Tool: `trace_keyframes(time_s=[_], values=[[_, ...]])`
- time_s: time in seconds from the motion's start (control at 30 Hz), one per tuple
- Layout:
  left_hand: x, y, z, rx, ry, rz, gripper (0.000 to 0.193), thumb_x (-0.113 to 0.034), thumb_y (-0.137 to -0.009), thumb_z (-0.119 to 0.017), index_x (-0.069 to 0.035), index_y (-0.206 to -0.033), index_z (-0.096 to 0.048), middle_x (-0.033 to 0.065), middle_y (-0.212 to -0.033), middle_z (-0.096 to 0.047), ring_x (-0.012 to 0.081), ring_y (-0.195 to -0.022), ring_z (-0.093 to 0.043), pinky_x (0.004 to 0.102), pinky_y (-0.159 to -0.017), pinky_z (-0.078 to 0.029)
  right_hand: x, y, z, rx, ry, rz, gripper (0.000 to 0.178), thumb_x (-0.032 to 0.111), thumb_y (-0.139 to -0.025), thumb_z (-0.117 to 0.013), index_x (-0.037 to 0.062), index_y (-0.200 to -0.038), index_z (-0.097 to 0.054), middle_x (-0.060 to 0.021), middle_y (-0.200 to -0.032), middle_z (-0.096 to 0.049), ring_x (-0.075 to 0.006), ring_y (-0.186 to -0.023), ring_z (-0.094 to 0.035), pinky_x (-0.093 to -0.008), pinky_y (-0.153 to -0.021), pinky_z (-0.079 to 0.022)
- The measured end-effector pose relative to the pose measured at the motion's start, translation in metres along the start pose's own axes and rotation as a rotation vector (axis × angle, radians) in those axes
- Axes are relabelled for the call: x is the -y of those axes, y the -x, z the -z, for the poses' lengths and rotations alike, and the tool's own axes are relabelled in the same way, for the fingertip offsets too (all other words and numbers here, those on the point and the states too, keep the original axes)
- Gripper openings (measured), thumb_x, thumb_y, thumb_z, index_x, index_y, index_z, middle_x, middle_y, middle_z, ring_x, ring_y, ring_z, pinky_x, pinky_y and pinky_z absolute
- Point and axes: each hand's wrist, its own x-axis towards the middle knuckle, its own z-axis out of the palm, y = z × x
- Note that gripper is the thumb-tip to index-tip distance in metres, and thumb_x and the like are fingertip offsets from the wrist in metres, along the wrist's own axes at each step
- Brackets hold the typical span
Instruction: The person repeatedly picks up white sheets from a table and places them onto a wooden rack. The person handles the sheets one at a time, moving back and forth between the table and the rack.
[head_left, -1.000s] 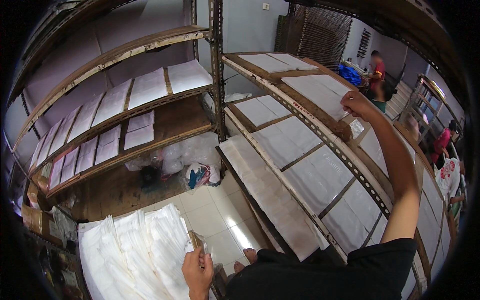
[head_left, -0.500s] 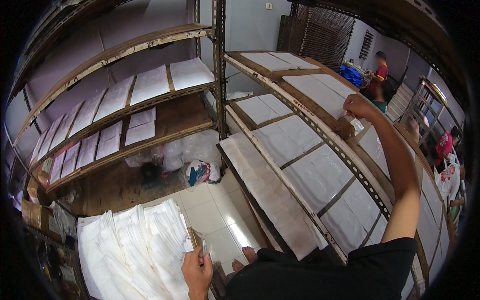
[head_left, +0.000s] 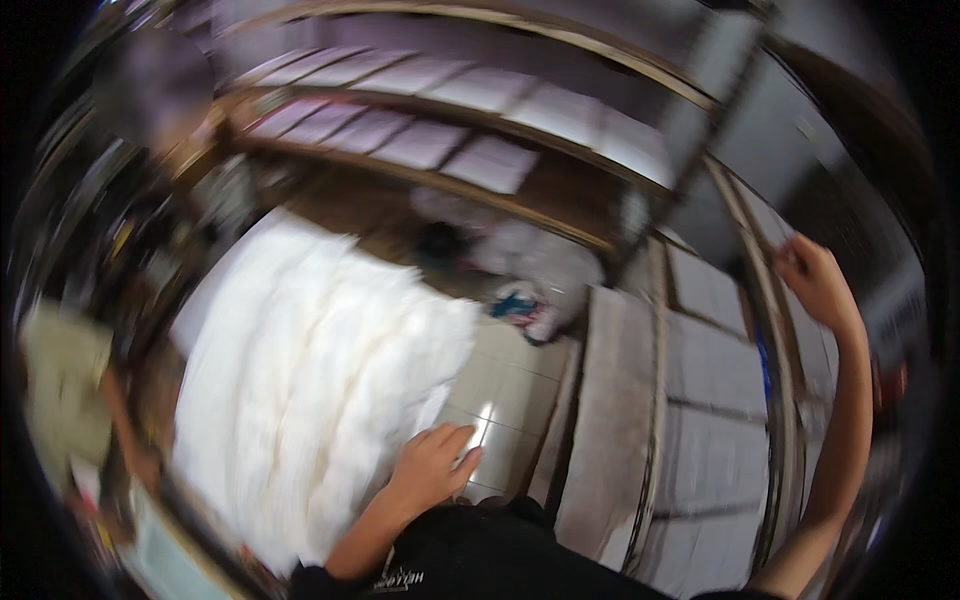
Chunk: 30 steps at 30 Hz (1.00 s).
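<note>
My left hand (head_left: 435, 465) hovers by the near right edge of a big pile of thin white sheets (head_left: 300, 390), its fingers apart and nothing visible in them. The pile lies in overlapping rows. My right hand (head_left: 815, 280) is raised beside the upper shelf on the right, fingers curled in; motion blur hides whether anything is between them. White flat pieces (head_left: 715, 440) lie side by side on the shelf below that hand.
Across the far side runs a rack (head_left: 400, 165) with more white pieces on two levels. Under it are clear plastic bags (head_left: 540, 250) and a dark bundle. Tiled floor (head_left: 500, 400) lies between pile and right rack. At the left edge stands a person in a pale yellow top (head_left: 65, 380).
The view has swung left, bringing the pile and the person at the left into fuller sight. My left hand's fingers have spread from a curl. My right hand stays raised by the right rack.
</note>
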Motion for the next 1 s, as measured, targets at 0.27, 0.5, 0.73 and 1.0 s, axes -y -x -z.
trace_keyframes(time_s=[0.27, 0.5, 0.73, 1.0], values=[[-0.014, 0.077, 0.011, -0.228, -0.251, 0.181, 0.022, -0.024, -0.089, -0.063, -0.005, -0.100, -0.059, 0.0097, -0.083, -0.056, 0.0301, -0.070, -0.061, 0.0406, -0.067, -0.051, 0.191, -0.058, -0.098, 0.143, -0.544, 0.498, 0.015, 0.007, -0.087, -0.061, -0.0008, -0.100, -0.060, -0.0021, -0.067, -0.051, -0.0092, -0.062, -0.045, -0.0270, -0.058, -0.039], [-0.040, 0.156, 0.035, -0.350, -0.371, 0.535, 0.024, -0.024, -0.089, -0.064, -0.004, -0.102, -0.063, 0.0128, -0.084, -0.060, 0.0336, -0.072, -0.062, 0.0431, -0.069, -0.051, 0.190, 0.016, -0.313, 0.662, -1.323, 0.081, 0.012, 0.021, -0.096, -0.060, 0.0094, -0.096, -0.059, 0.0033, -0.073, -0.055, -0.0043, -0.058, -0.046, -0.0196, -0.050, -0.035], [-0.039, 0.168, 0.040, -0.389, -0.280, 0.667, 0.025, -0.016, -0.083, -0.069, -0.001, -0.103, -0.066, 0.0145, -0.086, -0.063, 0.0318, -0.071, -0.064, 0.0398, -0.065, -0.053, 0.119, 0.262, -0.548, 0.779, -1.239, -0.715, 0.010, 0.014, -0.093, -0.052, 0.0129, -0.095, -0.061, 0.0005, -0.070, -0.053, -0.0117, -0.052, -0.047, -0.0283, -0.043, -0.038], [-0.019, 0.108, 0.007, -0.148, -0.294, 0.415, 0.024, -0.011, -0.087, -0.063, 0.001, -0.108, -0.065, 0.0169, -0.084, -0.061, 0.0301, -0.074, -0.060, 0.0384, -0.068, -0.049, 0.096, 0.430, -0.582, 1.107, -0.904, -0.842, 0.023, 0.028, -0.085, -0.067, 0.0087, -0.098, -0.068, -0.0064, -0.077, -0.065, -0.0188, -0.068, -0.061, -0.0337, -0.060, -0.049]])
